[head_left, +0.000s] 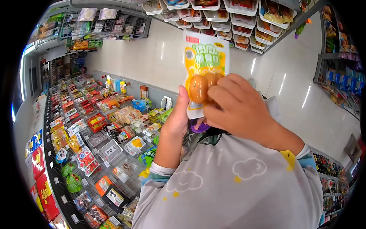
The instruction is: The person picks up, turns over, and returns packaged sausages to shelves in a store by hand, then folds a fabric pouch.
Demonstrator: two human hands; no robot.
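Held up before me is a sausage snack packet [206,61], yellow and white with green lettering and brown sausages pictured on its front. My left hand [177,119] grips its left edge, the thumb upright along the side and the other fingers hidden behind. Across the packet's lower right lies my right hand [242,108], its fingers curled against the front and covering part of the sausage picture. Whether the right fingertips pinch the packet's edge is hidden.
A wire-divided display [103,141] full of packaged snacks stretches along my left. White bins [242,21] of wrapped food stand ahead. More stocked racks [339,76] are at the right, with pale floor tiles [164,49] between. A grey cloud-patterned garment [228,187] covers my body.
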